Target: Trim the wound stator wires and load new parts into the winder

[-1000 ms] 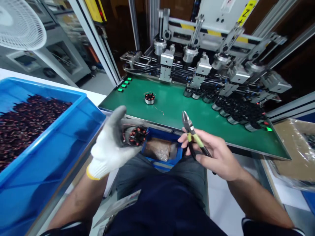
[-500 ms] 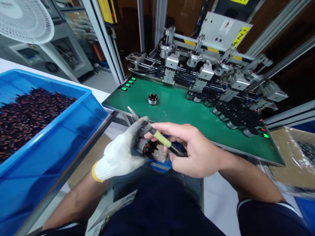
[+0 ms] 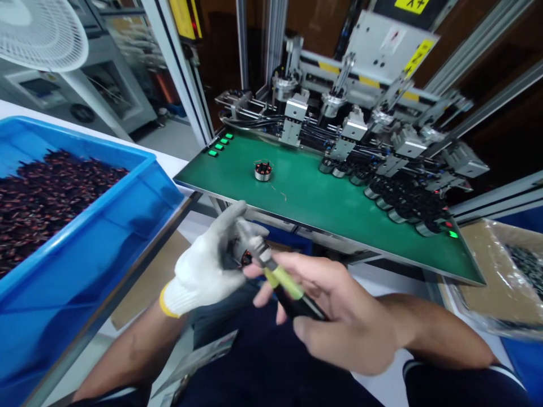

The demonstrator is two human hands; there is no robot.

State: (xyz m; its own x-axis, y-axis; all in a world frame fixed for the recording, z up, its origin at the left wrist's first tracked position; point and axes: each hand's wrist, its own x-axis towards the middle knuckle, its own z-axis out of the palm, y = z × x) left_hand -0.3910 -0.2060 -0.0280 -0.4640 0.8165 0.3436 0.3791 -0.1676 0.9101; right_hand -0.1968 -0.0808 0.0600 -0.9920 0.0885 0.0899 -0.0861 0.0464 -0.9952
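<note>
My left hand [image 3: 203, 263], in a white knit glove with a yellow cuff, is closed around a motor stator [image 3: 245, 257] with a dark body and copper windings. Most of that stator is hidden by the glove and the tool. In my bare right hand [image 3: 339, 305] are long-nose pliers [image 3: 288, 282] with yellow-green and black handles. Their jaws cross in front of the stator, pointing up and left; whether they touch it I cannot tell. Another stator [image 3: 263, 170] sits upright on the green work surface [image 3: 314, 192], with a thin loose wire [image 3: 279, 193] beside it.
A blue bin [image 3: 156, 186] full of small dark and copper-coloured parts stands at left. Several stators [image 3: 401, 212] are lined up at right, before a machine with metal clamps [image 3: 354, 124]. A plastic-lined carton [image 3: 487, 271] is at far right, a white fan [image 3: 42, 34] at upper left.
My right hand has moved down and towards me, turning the pliers more upright, and their handles have spread apart. The held stator is now more hidden, while my left hand stays nearly in place.
</note>
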